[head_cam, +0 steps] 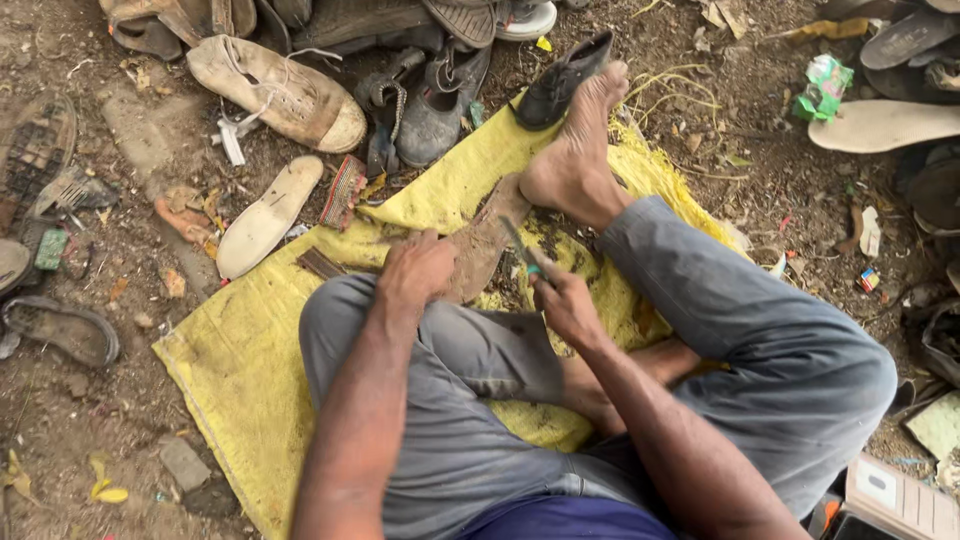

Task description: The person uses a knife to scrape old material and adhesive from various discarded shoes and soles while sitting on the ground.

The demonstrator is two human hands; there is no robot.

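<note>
**Operator:** Head view has me looking straight down at the worn brown sole (pixel 487 238). It lies on the yellow sack (pixel 250 350), its long axis running from my left knee up and right toward the bare foot (pixel 572 150), whose heel pins the far end.

**Second:** Which hand is nearer?

**Operator:** Left hand (pixel 415 270) is on it, fingers closed over the near edge, holding it down. Right hand (pixel 562 305) sits just right of the sole, wrapped round a small tool (pixel 522 250) with a greenish handle; its blade slants up and left, tip at the sole's right edge.

**Second:** Anything in the way?

**Operator:** Not between blade and sole. My gray trouser leg (pixel 700 300) hems in the right side. A black shoe (pixel 560 80) rests by the toes, a pale insole (pixel 268 215) and a tan shoe (pixel 280 90) lie off the sack to the left, well apart.
</note>
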